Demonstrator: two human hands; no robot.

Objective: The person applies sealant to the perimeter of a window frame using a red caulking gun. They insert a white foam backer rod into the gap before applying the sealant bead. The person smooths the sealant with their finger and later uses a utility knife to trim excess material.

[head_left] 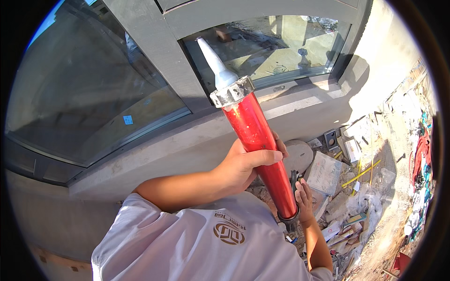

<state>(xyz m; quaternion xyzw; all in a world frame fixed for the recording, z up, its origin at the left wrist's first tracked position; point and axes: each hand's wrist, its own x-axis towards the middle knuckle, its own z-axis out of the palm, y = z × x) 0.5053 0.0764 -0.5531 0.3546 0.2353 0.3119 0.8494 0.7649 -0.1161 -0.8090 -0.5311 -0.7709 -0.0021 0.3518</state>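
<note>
A caulking gun (pixel 255 138) with a red barrel, a dirty silver ring cap and a pale tapered nozzle (pixel 214 65) slants across the middle of the view. Its nozzle points up and away to the left, in front of the window. My left hand (pixel 246 166) is wrapped round the middle of the barrel, thumb across its top. At the near end, my right hand (pixel 303 201) is closed about the black handle and lever, its fingers partly hidden behind the barrel. The nozzle tip appears apart from the glass, though the exact distance is hard to judge.
Grey-framed windows (pixel 185 61) stand ahead, above a concrete sill (pixel 187 136). A small blue sticker (pixel 128 120) is on the left pane. Rubble, a pale board (pixel 323 173), yellow strips (pixel 361 174) and plastic sheeting (pixel 370 206) litter the ground at right, beside a sunlit wall (pixel 379 61).
</note>
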